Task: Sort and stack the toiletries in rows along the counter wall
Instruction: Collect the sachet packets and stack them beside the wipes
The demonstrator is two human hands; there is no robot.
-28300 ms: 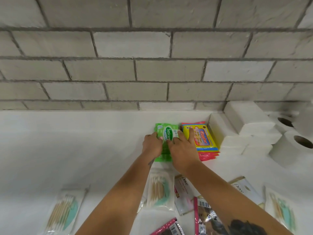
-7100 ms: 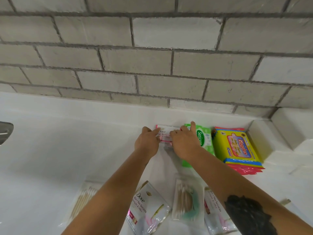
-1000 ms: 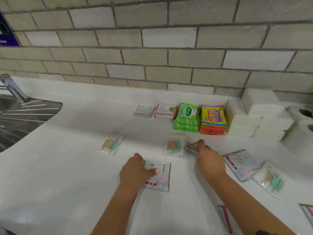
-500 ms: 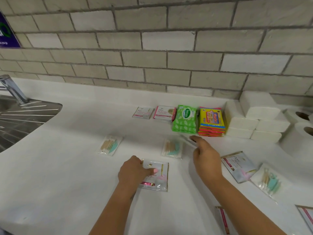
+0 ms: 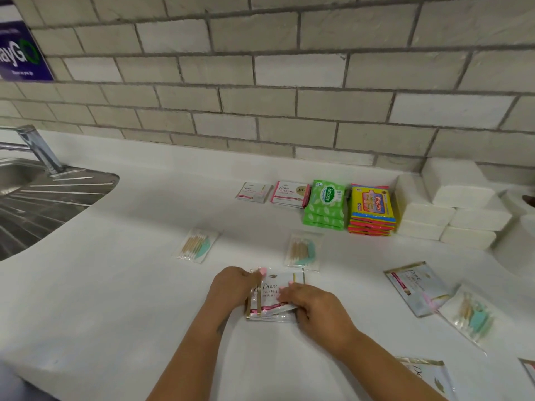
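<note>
Both hands work on a small pile of Dove sachets (image 5: 272, 296) lying flat on the white counter (image 5: 115, 299), near the front edge & well apart from the wall row. Left hand (image 5: 231, 286) sits at the pile's left side, fingers bent over the left edge, one pink-nailed fingertip on the top sachet. Right hand (image 5: 315, 309) covers the lower right corner, fingers curled down onto the top sachet, thumb tucked at the pile's side. So both grips are partly closed on the sachets, which lie slightly offset from each other.

Along the wall, L to R: a single Dove sachet (image 5: 254, 192), a Dove pink-top stack (image 5: 290, 194), green Sanicare wipes stack (image 5: 325, 208), yellow wipes stack (image 5: 372, 211), then white tissue packs (image 5: 451, 206) & toilet rolls (image 5: 521, 233).

Loose on the counter: cotton bud packets at (image 5: 197, 246), (image 5: 304, 251) just behind the pile, & (image 5: 472, 315) far right beside another Dove sachet (image 5: 414, 286). More sachets at bottom right (image 5: 431, 377). Steel sink (image 5: 34, 198) w/ tap at left.
</note>
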